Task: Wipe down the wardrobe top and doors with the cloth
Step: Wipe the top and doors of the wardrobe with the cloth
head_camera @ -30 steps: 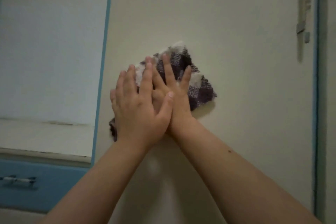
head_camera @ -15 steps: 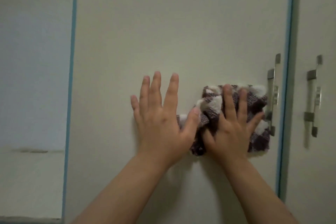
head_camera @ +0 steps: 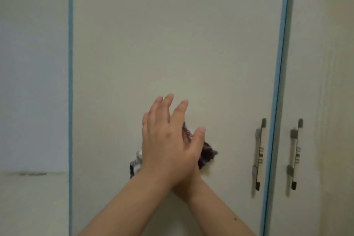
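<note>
Crossing over one cloth (head_camera: 207, 154), left hand (head_camera: 168, 145) with fingers straight, right hand (head_camera: 191, 181) beneath, fingers hidden, two doors (head_camera: 172, 44) (head_camera: 316, 63), two handles (head_camera: 259, 153) (head_camera: 295, 153).

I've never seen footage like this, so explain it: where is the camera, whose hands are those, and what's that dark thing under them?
No machine here: a person wears one camera on the head, looking forward at their own hands. It is the only view. The surface is an upright pale wardrobe door, with a metal handle near its right edge. The left hand lies flat, fingers straight, across the right hand, which is mostly hidden. Under them a dark purple-and-white cloth is pressed against the door; the right hand's grip cannot be seen.
</note>
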The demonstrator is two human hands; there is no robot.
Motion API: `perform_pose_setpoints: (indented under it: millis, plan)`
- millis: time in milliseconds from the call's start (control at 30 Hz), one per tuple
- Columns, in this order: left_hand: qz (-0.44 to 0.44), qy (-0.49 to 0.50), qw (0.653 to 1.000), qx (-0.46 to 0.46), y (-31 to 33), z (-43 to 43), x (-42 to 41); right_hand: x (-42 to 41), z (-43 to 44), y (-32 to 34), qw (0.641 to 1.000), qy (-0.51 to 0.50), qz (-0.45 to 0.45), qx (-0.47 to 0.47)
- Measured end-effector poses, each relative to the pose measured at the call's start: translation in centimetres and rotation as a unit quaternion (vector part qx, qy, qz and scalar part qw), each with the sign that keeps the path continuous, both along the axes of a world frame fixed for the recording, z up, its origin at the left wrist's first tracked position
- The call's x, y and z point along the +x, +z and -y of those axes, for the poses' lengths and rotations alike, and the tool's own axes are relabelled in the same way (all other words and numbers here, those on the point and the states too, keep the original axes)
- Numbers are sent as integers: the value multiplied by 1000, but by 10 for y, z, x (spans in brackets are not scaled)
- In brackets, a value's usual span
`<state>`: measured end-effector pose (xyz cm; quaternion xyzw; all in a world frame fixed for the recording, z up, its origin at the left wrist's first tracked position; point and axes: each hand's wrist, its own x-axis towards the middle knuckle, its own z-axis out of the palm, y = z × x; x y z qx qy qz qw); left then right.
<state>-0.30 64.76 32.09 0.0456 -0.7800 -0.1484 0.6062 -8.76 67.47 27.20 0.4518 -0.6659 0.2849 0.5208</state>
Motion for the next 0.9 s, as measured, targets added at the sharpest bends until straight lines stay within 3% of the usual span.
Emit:
perform_pose_setpoints:
  millis: [33, 67, 100, 167, 200, 233, 300, 400, 467, 533, 700, 800, 900]
  plan:
    - [-7, -5, 1000, -1, 6, 1, 3, -2, 0, -4, 998, 26, -12, 62]
    - [-18, -8, 1000, -6, 11, 2, 6, 5, -4, -2, 992, 51, 44, 107]
    - [-31, -10, 999, -9, 18, 4, 10, 8, -7, 5, 994, -1, 39, 106]
    - [-52, -14, 999, -3, 34, 8, 20, 2, -18, 12, 996, 73, 24, 43]
    - [-58, -20, 998, 4, 40, 9, 25, 4, -28, 20, 996, 84, -29, -5]
    - [-61, -33, 998, 14, 45, 9, 28, 0, -39, 24, 995, 67, -65, -41]
    - [-49, -75, 995, 49, 51, 4, 34, 1, -64, 36, 994, 26, -49, -99]
    - [63, -125, 986, 90, 51, -13, 31, 12, -94, 50, 987, 7, 49, -150]
    - [161, -170, 970, 67, 46, -25, 26, 19, -109, 58, 983, 2, 89, -158]
    - [197, -226, 954, 13, 44, -39, 22, 26, -124, 58, 983, -14, 107, -147]
    - [115, -306, 943, 58, 48, -67, 17, 44, -151, 66, 977, -42, 144, -149]
    - [114, -371, 914, 121, 52, -80, 14, 50, -163, 67, 975, -41, 177, -129]
    - [120, -416, 883, 181, 59, -86, 8, 50, -178, 70, 970, 21, 225, -90]
